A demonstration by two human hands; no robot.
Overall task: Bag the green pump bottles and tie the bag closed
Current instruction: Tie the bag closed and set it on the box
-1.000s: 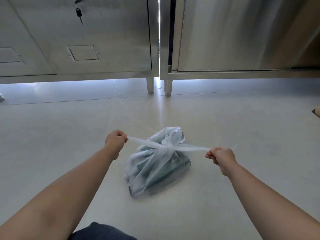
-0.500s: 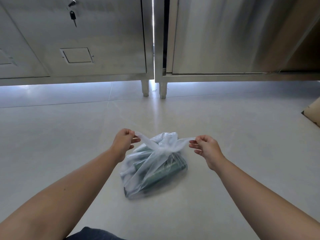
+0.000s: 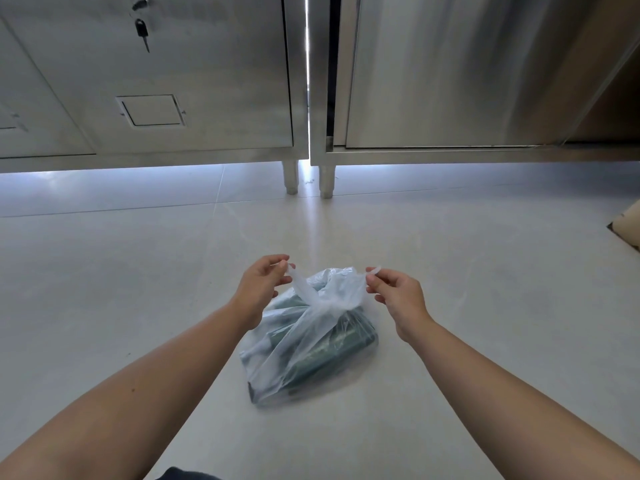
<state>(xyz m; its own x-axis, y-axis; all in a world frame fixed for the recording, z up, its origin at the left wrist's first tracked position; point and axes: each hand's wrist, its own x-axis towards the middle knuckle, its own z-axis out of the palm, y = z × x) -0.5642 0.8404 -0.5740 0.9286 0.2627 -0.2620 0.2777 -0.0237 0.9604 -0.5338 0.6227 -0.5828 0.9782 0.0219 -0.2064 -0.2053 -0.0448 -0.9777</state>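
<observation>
Head view, looking down at pale floor tiles [image 3: 104, 306]: translucent white plastic bag [image 3: 304, 355] lying on the floor between both forearms, slumped on its side. Inside, dark green pump bottles [image 3: 332, 344] lying down, packed side by side, seen only through the film; exact count not clear, pump heads hidden by folds of plastic. Neck of bag gathered into a first knot [image 3: 334, 304] above the bottles, with two loose handle tails rising from it. Left hand [image 3: 258, 289] pinching the left tail [image 3: 298, 282] between thumb and fingertips, other fingers loosely curled. Right hand [image 3: 401, 299] pinching the right tail [image 3: 372, 271] the same way, its end poking up past the fingertips. Both tails slack, hands near each other just above the bag. Behind, stainless steel cabinets [image 3: 207, 81] on short legs; key [image 3: 142, 31] hanging in a lock at upper left; corner of cardboard [image 3: 627, 226] at right edge
</observation>
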